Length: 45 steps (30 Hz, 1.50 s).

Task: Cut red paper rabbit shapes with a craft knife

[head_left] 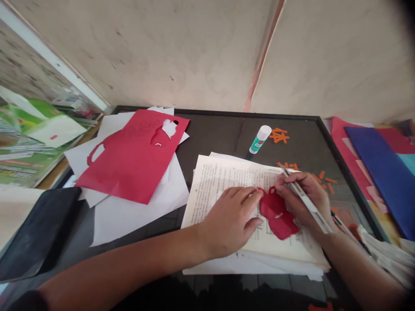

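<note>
A red paper cutout (279,216) with small holes and a rounded outline lies on the printed pages (223,172) of an open book. My left hand (231,216) rests on the page to its left, fingers stretched out, the fingertips touching the cutout's upper left edge. My right hand (306,194) is closed round a craft knife (306,198), a slim, pale one that slants across the palm. Its tip points up and away, above the cutout's upper right side. Part of the cutout's right edge is hidden by my right hand.
A glue stick (260,139) stands behind the book. To the left, a larger red sheet (132,160) with cut openings lies over white sheets (142,220); a black phone-like slab (35,233) is nearer. Coloured paper (382,172) is stacked at right. Orange cut characters (279,135) lie on the dark tabletop.
</note>
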{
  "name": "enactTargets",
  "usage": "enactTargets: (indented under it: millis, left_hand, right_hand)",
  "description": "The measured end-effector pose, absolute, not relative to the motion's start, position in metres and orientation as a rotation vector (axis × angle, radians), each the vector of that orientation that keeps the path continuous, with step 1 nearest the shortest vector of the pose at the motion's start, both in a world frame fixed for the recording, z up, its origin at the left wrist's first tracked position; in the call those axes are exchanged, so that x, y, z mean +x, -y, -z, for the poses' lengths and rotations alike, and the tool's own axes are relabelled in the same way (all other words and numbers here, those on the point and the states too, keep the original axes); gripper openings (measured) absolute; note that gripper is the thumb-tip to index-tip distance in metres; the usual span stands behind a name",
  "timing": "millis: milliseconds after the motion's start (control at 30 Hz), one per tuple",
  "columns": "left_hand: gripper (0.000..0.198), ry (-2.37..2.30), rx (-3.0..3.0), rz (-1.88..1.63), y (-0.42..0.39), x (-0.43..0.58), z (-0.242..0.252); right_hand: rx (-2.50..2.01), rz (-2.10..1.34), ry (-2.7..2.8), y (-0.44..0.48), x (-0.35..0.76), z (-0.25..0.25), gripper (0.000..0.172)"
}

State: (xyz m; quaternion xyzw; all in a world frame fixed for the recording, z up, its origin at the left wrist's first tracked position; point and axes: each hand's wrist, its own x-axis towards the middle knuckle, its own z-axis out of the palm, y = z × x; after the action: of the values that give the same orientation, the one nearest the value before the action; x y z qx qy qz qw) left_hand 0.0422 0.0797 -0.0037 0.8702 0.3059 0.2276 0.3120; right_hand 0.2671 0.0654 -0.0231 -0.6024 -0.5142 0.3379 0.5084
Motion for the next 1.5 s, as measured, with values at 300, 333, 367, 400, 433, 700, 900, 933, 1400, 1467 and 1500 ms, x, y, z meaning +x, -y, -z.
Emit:
enactTargets:
  millis: [300, 333, 367, 400, 433, 700, 900, 933, 1400, 1467, 1500]
  left_hand:
    - [0.017, -0.766, 1.090, -0.694, -0.089, 0.080, 0.005]
    - [0.010, -0.783, 1.064, -0.711, -0.092, 0.080, 0.007]
    - [0.011, -0.803, 1.044, -0.737, -0.095, 0.079, 0.009]
    - [0.013, -0.819, 1.018, -0.769, -0.098, 0.077, 0.010]
    - [0.014, -0.830, 0.987, -0.799, -0.100, 0.076, 0.012]
    - [0.022, -0.854, 0.872, -0.917, -0.104, 0.073, 0.016]
    - [0.030, -0.791, 0.873, -0.877, -0.104, 0.072, 0.011]
    - [0.033, -0.773, 0.883, -0.854, -0.105, 0.072, 0.010]
    - [0.024, -0.796, 0.924, -0.863, -0.102, 0.075, 0.011]
    - [0.023, -0.800, 0.943, -0.851, -0.101, 0.075, 0.012]
    - [0.023, -0.803, 0.956, -0.844, -0.100, 0.075, 0.012]
  right_hand:
    - [-1.208, -0.833, 0.978, -0.066, 0.257, 0.008, 0.031]
    - [-1.214, -0.860, 0.965, -0.066, 0.259, 0.009, 0.029]
    - [-1.222, -0.914, 0.952, -0.066, 0.261, 0.012, 0.027]
    - [-1.227, -0.982, 0.940, -0.066, 0.263, 0.014, 0.025]
    - [-1.229, -1.055, 0.929, -0.066, 0.265, 0.017, 0.023]
    - [-1.243, -1.236, 1.126, -0.058, 0.265, 0.016, 0.029]
    - [-1.364, -1.150, 1.274, -0.058, 0.267, 0.018, 0.032]
    - [-1.365, -1.139, 1.273, -0.058, 0.267, 0.020, 0.033]
    - [-1.162, -0.161, 1.688, -0.057, 0.258, 0.021, 0.044]
    - [-1.201, -0.001, 1.769, -0.057, 0.257, 0.019, 0.042]
    - [-1.216, 0.056, 1.787, -0.057, 0.257, 0.018, 0.040]
